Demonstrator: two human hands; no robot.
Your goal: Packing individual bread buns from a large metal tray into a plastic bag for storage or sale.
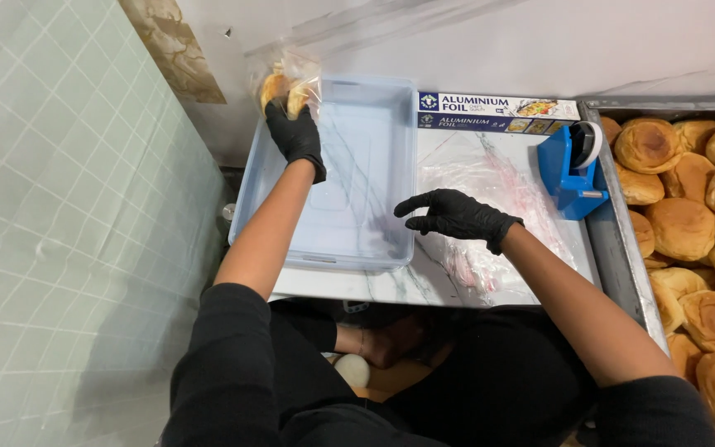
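A bagged bun [285,86], golden brown inside a clear plastic bag, is being held by the left hand [295,132] at the far left corner of a pale blue plastic tub [374,165]. The hand is being worn in a black glove, and its fingers are being closed around the lower part of the bag, with the bun showing above them. The bag is being kept just over the tub's rim, close to the white wall behind.

The right hand [455,217], also gloved in black, is being held open and flat, fingers spread, gripping nothing. It is being hovered near the tub's right wall, above the edge of a stack of clear plastic bags [490,199] lying on the marble-patterned counter [357,285]. Whether the fingertips are touching the tub cannot be told.

Beyond the bags, two long boxes of aluminium foil [498,114] are being kept against the wall. A blue tape dispenser [574,170] is standing at the right edge of the counter, just beside a metal tray [622,248] that is being filled with many round brown buns [688,232]. To the left, a pale green tiled wall [68,232] is being seen
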